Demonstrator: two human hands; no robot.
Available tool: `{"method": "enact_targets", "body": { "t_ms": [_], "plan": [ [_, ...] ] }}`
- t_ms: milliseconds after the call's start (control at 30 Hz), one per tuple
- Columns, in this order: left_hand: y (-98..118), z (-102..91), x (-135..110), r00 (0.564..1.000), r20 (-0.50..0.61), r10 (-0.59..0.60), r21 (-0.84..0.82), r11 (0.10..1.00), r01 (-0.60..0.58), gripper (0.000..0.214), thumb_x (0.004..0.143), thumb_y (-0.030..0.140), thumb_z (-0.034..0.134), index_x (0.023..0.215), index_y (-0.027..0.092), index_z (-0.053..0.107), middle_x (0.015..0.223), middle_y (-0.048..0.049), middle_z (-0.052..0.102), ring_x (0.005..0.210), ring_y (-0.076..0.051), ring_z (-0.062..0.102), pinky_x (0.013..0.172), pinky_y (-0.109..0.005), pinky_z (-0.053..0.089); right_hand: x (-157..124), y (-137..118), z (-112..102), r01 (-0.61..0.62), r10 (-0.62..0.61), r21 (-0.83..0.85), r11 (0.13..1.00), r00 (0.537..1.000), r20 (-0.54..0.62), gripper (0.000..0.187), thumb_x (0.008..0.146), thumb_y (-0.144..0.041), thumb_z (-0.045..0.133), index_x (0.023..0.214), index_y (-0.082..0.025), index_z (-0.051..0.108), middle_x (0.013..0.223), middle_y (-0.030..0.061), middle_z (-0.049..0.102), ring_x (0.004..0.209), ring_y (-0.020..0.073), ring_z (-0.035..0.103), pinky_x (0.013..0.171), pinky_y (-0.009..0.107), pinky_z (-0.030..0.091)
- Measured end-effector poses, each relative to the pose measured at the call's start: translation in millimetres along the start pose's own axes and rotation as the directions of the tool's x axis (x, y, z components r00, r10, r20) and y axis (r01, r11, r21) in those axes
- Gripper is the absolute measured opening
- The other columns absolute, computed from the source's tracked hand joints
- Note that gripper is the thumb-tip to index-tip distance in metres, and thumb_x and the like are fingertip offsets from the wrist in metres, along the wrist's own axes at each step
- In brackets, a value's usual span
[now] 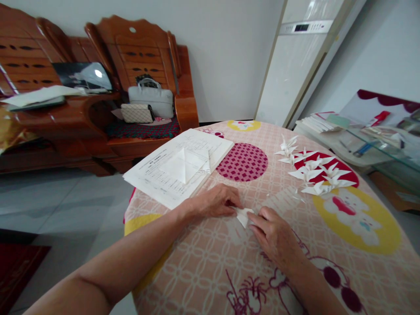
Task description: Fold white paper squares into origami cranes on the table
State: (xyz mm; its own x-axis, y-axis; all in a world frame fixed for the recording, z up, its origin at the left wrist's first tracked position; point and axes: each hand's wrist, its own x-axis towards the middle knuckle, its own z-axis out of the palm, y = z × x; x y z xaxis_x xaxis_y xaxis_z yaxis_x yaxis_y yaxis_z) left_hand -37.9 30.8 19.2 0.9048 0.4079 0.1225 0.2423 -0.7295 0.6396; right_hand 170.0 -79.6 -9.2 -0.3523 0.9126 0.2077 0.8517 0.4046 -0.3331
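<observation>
Between my two hands, low over the patterned tablecloth (203, 271), is a small folded piece of white paper (243, 217). My left hand (218, 201) grips its left side with curled fingers. On the right edge of the paper, the fingers of my right hand (274, 232) are pressed together. Several folded white paper cranes (316, 168) stand in a cluster at the right of the table. Left of my hands lies a stack of printed sheets (164, 175), with a creased white paper square (184, 165) on top.
Small paper scraps (299, 197) lie near the cranes. Behind the table stand wooden chairs (138, 57), one bearing a grey handbag (151, 100). A tall white air conditioner (285, 65) is at the back. A glass-topped side table (377, 148) with papers stands close on the right.
</observation>
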Motion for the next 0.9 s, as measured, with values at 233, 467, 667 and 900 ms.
{"method": "enact_targets", "body": {
  "t_ms": [233, 467, 667, 900],
  "plan": [
    [8.1, 14.0, 2.4, 0.997, -0.074, 0.023, 0.044, 0.999, -0.019, 0.026, 0.085, 0.023, 0.063, 0.110, 0.020, 0.071, 0.099, -0.0063, 0.064, 0.091, -0.016, 0.059, 0.081, -0.023, 0.044, 0.4, 0.2, -0.4, -0.045, 0.045, 0.049, 0.998, 0.999, 0.013, 0.026, 0.084, -0.010, 0.055, 0.105, -0.015, 0.069, 0.084, 0.0062, 0.053, 0.080, 0.0205, 0.055, 0.071, 0.031, 0.046],
    [0.4, 24.6, 4.4, 0.997, -0.052, 0.063, 0.075, 0.995, -0.059, 0.025, 0.087, 0.024, 0.061, 0.109, 0.018, 0.071, 0.102, -0.0077, 0.064, 0.096, -0.017, 0.059, 0.084, -0.024, 0.044, 3.6, 5.8, -12.0, -0.153, 0.141, 0.273, 0.950, 0.988, 0.065, 0.020, 0.081, -0.006, 0.055, 0.080, -0.016, 0.072, 0.078, 0.0039, 0.056, 0.074, 0.0159, 0.056, 0.067, 0.026, 0.043],
    [-1.6, 25.3, 4.1, 0.993, -0.061, 0.103, 0.068, 0.993, -0.099, 0.023, 0.090, 0.025, 0.057, 0.105, 0.017, 0.071, 0.105, -0.0096, 0.065, 0.097, -0.018, 0.060, 0.085, -0.026, 0.045, -1.5, 30.5, -26.5, -0.278, 0.230, 0.445, 0.852, 0.960, 0.159, 0.018, 0.072, -0.008, 0.060, 0.077, -0.015, 0.075, 0.071, 0.0015, 0.061, 0.063, 0.0125, 0.057, 0.057, 0.023, 0.040],
    [-1.3, 25.6, 4.6, 0.991, -0.049, 0.126, 0.089, 0.989, -0.121, 0.022, 0.090, 0.024, 0.056, 0.105, 0.017, 0.071, 0.106, -0.0104, 0.065, 0.097, -0.018, 0.061, 0.084, -0.026, 0.046, -6.6, 42.5, -36.1, -0.391, 0.353, 0.545, 0.742, 0.918, 0.179, 0.015, 0.075, -0.022, 0.060, 0.076, -0.015, 0.072, 0.060, 0.0002, 0.063, 0.055, 0.0119, 0.053, 0.049, 0.022, 0.037]
  ]
}}
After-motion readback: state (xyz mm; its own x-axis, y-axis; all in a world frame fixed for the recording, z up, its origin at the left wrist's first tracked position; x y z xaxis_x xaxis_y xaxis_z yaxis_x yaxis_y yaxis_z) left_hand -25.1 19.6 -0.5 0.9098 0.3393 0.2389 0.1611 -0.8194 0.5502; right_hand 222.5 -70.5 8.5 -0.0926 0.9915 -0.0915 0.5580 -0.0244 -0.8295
